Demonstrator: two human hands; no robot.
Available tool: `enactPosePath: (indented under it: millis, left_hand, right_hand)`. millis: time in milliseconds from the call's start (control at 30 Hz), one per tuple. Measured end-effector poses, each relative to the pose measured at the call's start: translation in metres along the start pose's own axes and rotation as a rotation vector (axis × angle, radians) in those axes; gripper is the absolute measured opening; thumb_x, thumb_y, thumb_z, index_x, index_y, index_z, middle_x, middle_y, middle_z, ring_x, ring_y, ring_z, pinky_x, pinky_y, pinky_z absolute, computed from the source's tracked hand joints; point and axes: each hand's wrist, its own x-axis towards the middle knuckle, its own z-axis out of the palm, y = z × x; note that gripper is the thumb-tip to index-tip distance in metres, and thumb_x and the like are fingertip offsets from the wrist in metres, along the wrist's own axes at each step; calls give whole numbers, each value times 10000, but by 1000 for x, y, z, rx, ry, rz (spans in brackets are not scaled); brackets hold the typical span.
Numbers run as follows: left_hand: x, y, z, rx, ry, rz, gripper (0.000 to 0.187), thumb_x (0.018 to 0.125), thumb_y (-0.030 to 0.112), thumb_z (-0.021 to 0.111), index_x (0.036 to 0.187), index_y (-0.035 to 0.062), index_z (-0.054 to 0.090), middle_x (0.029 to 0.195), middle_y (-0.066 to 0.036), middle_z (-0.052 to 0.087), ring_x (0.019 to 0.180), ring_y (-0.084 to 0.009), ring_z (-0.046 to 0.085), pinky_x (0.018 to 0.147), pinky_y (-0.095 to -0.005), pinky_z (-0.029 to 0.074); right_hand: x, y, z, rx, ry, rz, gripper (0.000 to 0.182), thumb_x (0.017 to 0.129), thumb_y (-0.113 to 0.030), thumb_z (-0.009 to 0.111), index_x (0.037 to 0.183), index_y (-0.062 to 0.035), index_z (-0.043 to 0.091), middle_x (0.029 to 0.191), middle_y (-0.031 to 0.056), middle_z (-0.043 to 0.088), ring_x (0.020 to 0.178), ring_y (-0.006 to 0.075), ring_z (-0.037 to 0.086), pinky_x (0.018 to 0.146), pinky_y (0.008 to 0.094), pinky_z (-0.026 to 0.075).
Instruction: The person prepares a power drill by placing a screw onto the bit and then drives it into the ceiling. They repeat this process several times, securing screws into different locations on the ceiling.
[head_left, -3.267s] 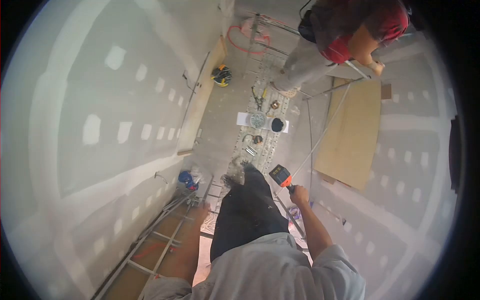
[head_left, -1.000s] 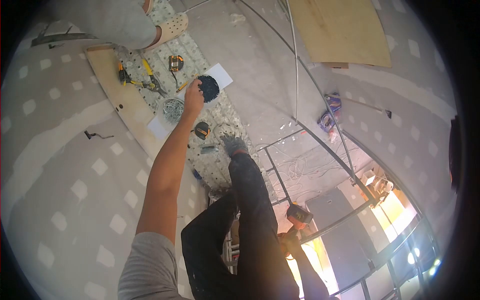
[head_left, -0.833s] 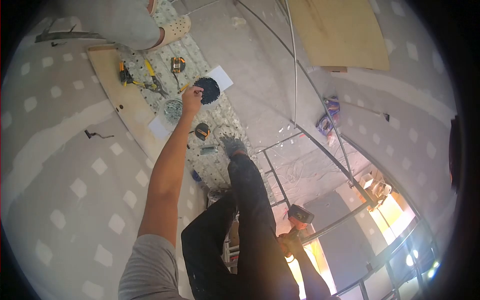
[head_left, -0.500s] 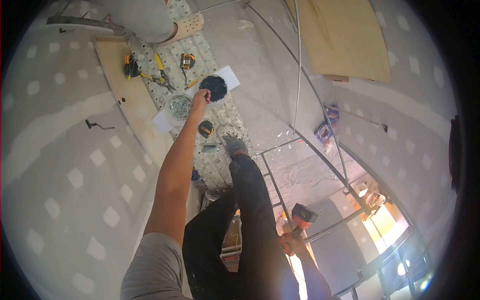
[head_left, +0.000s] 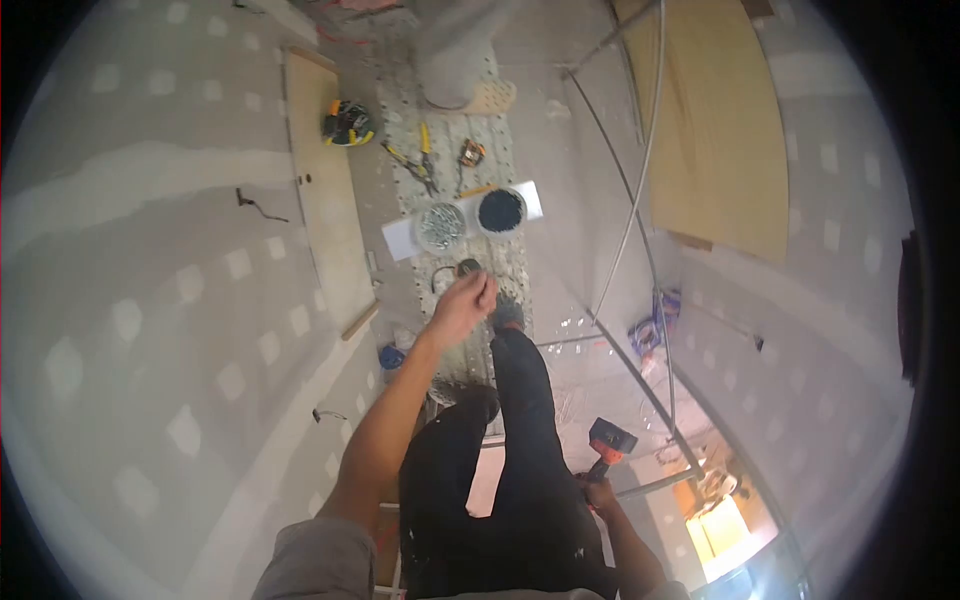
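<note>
My left hand [head_left: 466, 303] is raised over the speckled plank platform [head_left: 400, 95], its fingers pinched together; what they hold is too small to make out. Just beyond it lies a dark tape measure [head_left: 467, 267]. Farther along stand a tub of silvery screws [head_left: 440, 228] and a tub of black screws [head_left: 501, 211], both on white sheets. Low on the right, my right hand [head_left: 600, 493] grips a red power tool [head_left: 605, 455] with a black battery pack. Yellow-handled snips [head_left: 426, 160], a pencil [head_left: 478, 191] and another tape measure [head_left: 472, 153] lie past the tubs.
Another person's leg and light clog [head_left: 492, 98] are on the platform's far end. My foot [head_left: 508, 312] rests beside my left hand. Metal scaffold bars [head_left: 640, 375] run along the right. A wooden board [head_left: 335, 210] stands left, with a black-yellow item [head_left: 347, 123] near its top.
My left hand has left the black screw tub and come back toward my body. The view has shifted, so the platform and tubs appear farther right. My right hand still holds the power tool.
</note>
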Motion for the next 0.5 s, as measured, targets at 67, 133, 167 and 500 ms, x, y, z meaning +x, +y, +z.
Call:
enactPosePath:
  millis: [67,133,167,500]
  left_hand:
    - [-59,5,10,41,101,2,311,1071,276,450,835,79,499,736,20,432,691,-106,413,671,-262,360]
    - [-113,3,16,108,263,9,269,1062,235,477,862,60,523,750,20,462,707,-104,432,679,-259,373]
    - [-139,3,21,146,379,-4,241,1057,204,490,878,48,530,759,19,478,716,-107,440,686,-262,384]
    - [-314,19,57,573,620,140,239,1009,193,592,1091,-8,690,766,10,570,710,-72,516,674,-230,435]
  right_hand:
    - [-10,-15,-7,-100,44,1,192,787,-111,803,924,9,744,808,64,717,686,163,669,656,321,535]
    - [-25,-36,-14,-225,99,-37,201,769,-118,808,920,1,748,809,69,723,696,178,678,670,333,542]
    - [-31,-47,-20,-333,167,-52,212,750,-124,813,916,-8,751,811,75,729,705,193,687,684,345,549]
    - [-78,-196,-42,-1108,347,-627,330,679,-369,825,785,-81,703,732,142,712,715,355,711,653,455,548]
